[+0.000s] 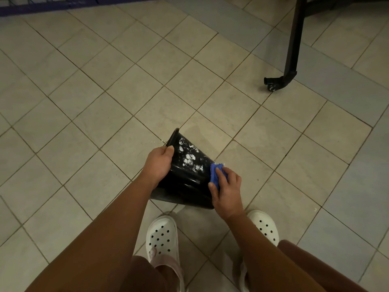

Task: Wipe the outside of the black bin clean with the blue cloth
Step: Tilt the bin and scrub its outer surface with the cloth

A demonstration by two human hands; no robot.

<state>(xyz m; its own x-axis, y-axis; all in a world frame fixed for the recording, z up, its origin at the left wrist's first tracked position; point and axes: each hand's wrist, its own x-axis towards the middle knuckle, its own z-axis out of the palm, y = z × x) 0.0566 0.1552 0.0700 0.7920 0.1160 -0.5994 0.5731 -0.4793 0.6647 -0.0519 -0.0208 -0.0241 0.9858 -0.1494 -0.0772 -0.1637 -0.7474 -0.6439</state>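
Note:
The black bin is tilted on its side just above the tiled floor, its outside smeared with white patches on the upper wall. My left hand grips the bin's rim on the left. My right hand presses a bunched blue cloth against the bin's right side, near its base. Part of the cloth is hidden under my fingers.
My two feet in white perforated clogs stand right below the bin. A black furniture leg on a castor stands at the upper right. A dark blue frame runs along the top left edge. White specks lie on the floor tiles.

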